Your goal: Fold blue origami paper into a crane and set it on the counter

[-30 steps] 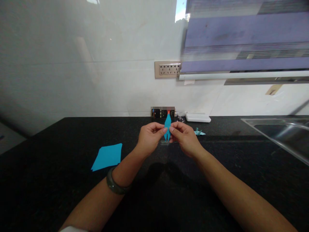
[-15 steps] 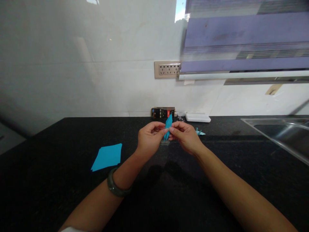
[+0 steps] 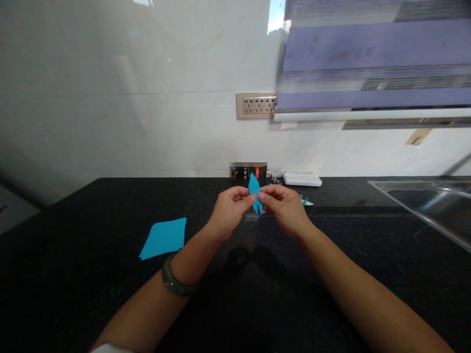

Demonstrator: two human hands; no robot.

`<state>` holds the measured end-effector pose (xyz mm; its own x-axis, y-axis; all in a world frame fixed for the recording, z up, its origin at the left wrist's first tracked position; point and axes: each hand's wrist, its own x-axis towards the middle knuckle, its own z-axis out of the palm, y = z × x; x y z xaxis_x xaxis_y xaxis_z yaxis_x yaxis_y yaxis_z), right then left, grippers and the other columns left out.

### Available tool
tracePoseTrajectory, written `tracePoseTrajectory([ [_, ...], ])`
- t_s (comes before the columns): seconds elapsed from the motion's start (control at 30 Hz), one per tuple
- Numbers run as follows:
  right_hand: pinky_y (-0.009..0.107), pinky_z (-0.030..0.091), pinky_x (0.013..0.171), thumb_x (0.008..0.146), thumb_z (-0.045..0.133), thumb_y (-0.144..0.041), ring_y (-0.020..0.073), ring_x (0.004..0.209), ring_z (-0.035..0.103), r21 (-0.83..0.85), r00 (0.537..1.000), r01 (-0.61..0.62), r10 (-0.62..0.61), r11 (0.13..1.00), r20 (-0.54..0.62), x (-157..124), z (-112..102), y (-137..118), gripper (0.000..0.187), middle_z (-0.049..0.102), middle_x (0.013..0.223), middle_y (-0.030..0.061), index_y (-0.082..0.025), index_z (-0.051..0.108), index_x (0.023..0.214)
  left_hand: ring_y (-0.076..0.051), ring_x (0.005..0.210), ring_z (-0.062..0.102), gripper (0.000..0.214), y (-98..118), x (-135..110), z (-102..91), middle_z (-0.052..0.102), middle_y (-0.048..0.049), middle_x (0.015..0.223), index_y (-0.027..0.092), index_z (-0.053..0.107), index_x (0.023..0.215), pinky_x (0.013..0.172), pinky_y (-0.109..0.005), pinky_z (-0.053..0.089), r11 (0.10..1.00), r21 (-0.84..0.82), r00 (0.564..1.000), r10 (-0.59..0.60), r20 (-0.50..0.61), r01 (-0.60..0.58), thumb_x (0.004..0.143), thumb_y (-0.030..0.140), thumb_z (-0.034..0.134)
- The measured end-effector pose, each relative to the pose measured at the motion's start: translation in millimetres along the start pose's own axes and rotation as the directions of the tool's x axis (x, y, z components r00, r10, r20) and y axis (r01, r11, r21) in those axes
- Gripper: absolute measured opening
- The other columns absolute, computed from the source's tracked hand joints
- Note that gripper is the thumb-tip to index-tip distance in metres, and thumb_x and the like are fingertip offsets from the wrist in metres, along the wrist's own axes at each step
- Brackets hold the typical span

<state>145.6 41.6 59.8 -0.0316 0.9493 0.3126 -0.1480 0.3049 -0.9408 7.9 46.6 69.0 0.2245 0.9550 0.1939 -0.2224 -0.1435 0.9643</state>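
Blue folded paper (image 3: 253,185) was held up at the frame's centre, its single tip leaning left where half a second earlier it leaned right; the piece had apparently been turned for handling, not set down. The left hand (image 3: 228,210) and right hand (image 3: 287,208) each kept a closed thumb-and-finger grip at its middle, thumbs almost meeting. On the bench (image 3: 91,235), blue sheets (image 3: 165,238) lay left of centre.
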Motion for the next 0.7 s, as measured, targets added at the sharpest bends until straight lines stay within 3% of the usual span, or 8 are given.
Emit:
tracePoseTrajectory([
  [0.23, 0.023, 0.043, 0.046, 0.066, 0.066, -0.032, 0.0088, 0.050, 0.050, -0.090, 1.000, -0.009, 0.009, 0.996, 0.004, -1, 0, -6, 0.020, 0.062, 0.065, 0.0007, -0.015, 0.065, 0.078, -0.010, 0.056, 0.057, 0.024, 0, -1, -1.7, 0.062, -0.0011, 0.064, 0.012, 0.061, 0.074, 0.056, -0.022, 0.046, 0.999, -0.021, 0.998, -0.042, 0.038, 0.043, 0.064, 0.032, 0.068],
  [0.43, 0.021, 0.042, 0.045, 0.068, 0.064, -0.031, 0.0076, 0.047, 0.049, 0.033, 0.999, -0.006, 0.005, 0.999, 0.037, -2, 1, -7, 0.017, 0.054, 0.057, -0.0048, -0.018, 0.058, 0.077, -0.011, 0.057, 0.058, 0.019, 0, 1, -4.5, 0.061, -0.0014, 0.062, 0.011, 0.058, 0.071, 0.059, -0.026, 0.049, 0.976, -0.194, 0.993, -0.090, 0.074, 0.102, 0.066, 0.026, 0.067],
  [0.6, 0.024, 0.044, 0.051, 0.076, 0.055, -0.033, 0.0096, 0.056, 0.050, -0.130, 0.984, 0.043, -0.019, 0.991, 0.178, -6, 1, -17, 0.018, 0.055, 0.064, -0.0006, -0.016, 0.060, 0.076, -0.009, 0.056, 0.056, 0.016, -3, 4, -8.1, 0.058, -0.0005, 0.062, 0.012, 0.055, 0.071, 0.056, -0.023, 0.047, 0.928, -0.326, 0.977, -0.131, 0.167, 0.180, 0.070, 0.025, 0.064],
  [0.7, 0.023, 0.043, 0.052, 0.074, 0.056, -0.029, 0.0105, 0.060, 0.051, -0.273, 0.981, 0.124, -0.076, 0.954, 0.180, -9, 2, -21, 0.015, 0.056, 0.070, 0.0006, -0.016, 0.060, 0.081, -0.007, 0.056, 0.053, 0.016, -5, 5, -7.6, 0.056, -0.0003, 0.062, 0.012, 0.054, 0.070, 0.057, -0.020, 0.046, 0.913, -0.365, 0.975, -0.120, 0.189, 0.183, 0.070, 0.024, 0.064],
])
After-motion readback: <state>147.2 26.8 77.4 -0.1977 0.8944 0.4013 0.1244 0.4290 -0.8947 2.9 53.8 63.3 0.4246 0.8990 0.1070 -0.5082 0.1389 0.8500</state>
